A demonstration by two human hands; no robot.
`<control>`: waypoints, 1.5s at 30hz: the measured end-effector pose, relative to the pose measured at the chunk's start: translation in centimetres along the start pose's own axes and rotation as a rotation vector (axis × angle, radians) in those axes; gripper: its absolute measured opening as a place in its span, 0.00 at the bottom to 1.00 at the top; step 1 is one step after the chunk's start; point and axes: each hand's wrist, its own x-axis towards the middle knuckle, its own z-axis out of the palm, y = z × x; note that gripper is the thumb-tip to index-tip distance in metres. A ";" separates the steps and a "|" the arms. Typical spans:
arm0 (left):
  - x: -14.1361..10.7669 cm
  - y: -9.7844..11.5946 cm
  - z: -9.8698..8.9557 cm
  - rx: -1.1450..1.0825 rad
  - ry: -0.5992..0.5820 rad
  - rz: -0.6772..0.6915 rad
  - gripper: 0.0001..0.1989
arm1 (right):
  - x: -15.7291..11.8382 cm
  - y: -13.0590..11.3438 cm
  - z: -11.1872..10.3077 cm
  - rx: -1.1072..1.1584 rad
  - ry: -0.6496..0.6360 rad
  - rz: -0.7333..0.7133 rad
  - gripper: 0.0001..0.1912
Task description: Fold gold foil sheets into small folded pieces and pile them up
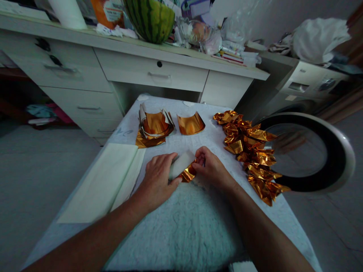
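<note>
Foil sheet (188, 174) with pale paper observed at the middle of the cloth-covered worktop (195, 223). Left hand's (159, 177) fingers press its near edge; right hand's (211, 168) fingers are pinched together on its opposite end.

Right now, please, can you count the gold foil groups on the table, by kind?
Stack of curved foil sheets: 1
Separate curved foil sheet: 1
Cluster of folded foil: 1
Foil piece between left hand and right hand: 1
Total: 4
</note>
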 end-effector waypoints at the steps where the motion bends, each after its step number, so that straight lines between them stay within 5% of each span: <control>1: 0.0 0.0 0.0 -0.012 0.000 -0.003 0.30 | 0.0 0.0 0.0 0.134 -0.036 0.019 0.14; 4: 0.1 -0.1 0.0 -0.071 0.011 -0.037 0.35 | 0.0 -0.3 -0.1 0.436 -0.097 0.048 0.21; 8: 0.1 -0.2 -0.3 -0.298 0.041 -0.124 0.37 | -0.1 -0.9 -0.6 0.639 -0.159 0.105 0.16; 14: 0.6 -0.2 -0.8 -0.786 0.171 -0.210 0.40 | -0.3 -1.1 -0.8 0.699 -0.130 0.159 0.18; 19: 0.9 0.0 -1.4 -1.090 0.082 -0.291 0.30 | -0.5 -0.7 -0.8 0.699 -0.215 0.160 0.21; 24: 0.9 0.1 -1.7 -1.111 0.156 -0.337 0.19 | -0.9 -0.9 -1.2 0.653 -0.317 0.172 0.20; 32: 0.7 -0.3 -1.3 -1.048 0.178 -0.276 0.18 | -1.1 -1.4 -1.3 0.645 -0.459 0.161 0.21; 38: 0.5 0.2 -0.9 -1.062 0.233 -0.206 0.16 | -1.0 -1.2 -0.5 0.648 -0.238 0.244 0.22; 42: 0.2 0.4 -0.5 -1.024 0.143 -0.161 0.12 | -0.9 -1.6 0.4 0.702 -0.154 0.276 0.23; 45: 0.1 0.4 -0.3 -1.027 0.062 -0.149 0.20 | -0.9 -1.8 1.1 0.728 -0.143 0.263 0.22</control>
